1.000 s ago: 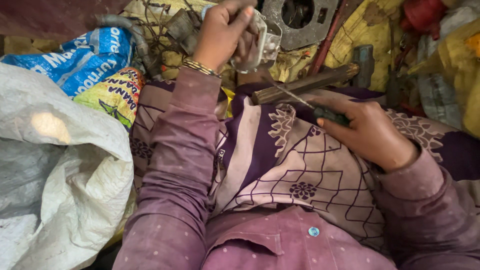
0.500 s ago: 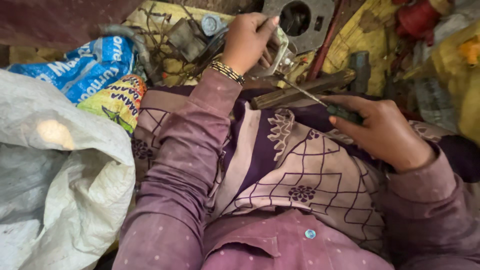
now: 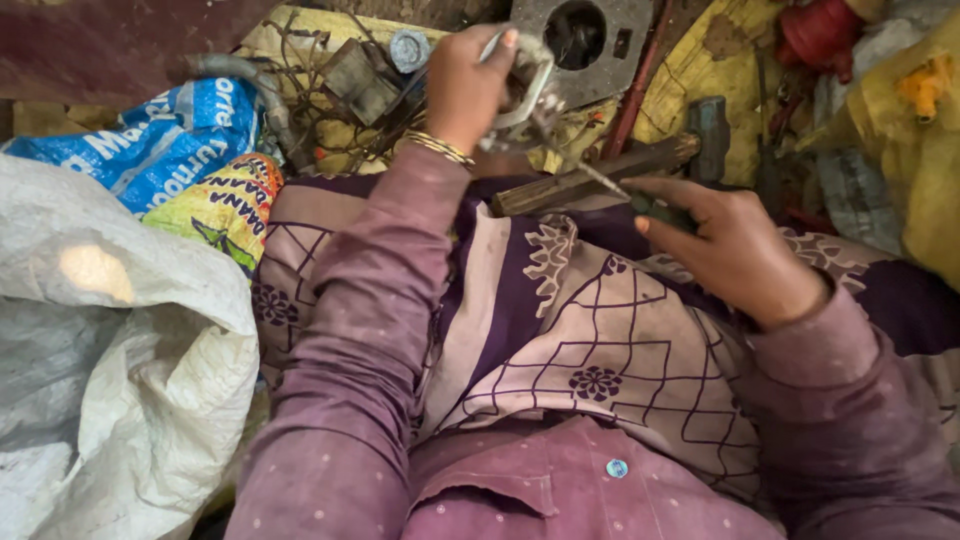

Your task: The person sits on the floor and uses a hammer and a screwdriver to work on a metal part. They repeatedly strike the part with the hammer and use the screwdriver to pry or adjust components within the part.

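- While the person sits with a patterned purple cloth (image 3: 600, 340) across the lap, both hands work just beyond its far edge.
- Left hand (image 3: 465, 90): grip closed around a small white-framed metal part (image 3: 525, 85), fingers wrapped over its top. The part is raised clear of the cloth and tilted toward the other hand, which appears to present its working face to the tool.
- Right hand (image 3: 735, 245): grip closed around the dark handle of a screwdriver (image 3: 600, 185). The thin shaft runs up and left from the hand, over the cloth edge, with its tip at the underside of the metal part. The low, slanted hold appears to line the shaft up with the part.
- Whether the tip is seated in a screw cannot be told; that spot is too small and partly hidden.
- A hammer (image 3: 610, 175) with a wooden handle lies along the far edge of the cloth, directly below the shaft and within easy reach of the right hand.
- Beyond the cloth: a grey metal plate (image 3: 585, 40) with a round hole, tangled wires (image 3: 310, 110) and a red item (image 3: 820, 35).
- Left of the cloth: a white woven sack (image 3: 110, 360), with blue and yellow printed bags (image 3: 190, 170) beside it.
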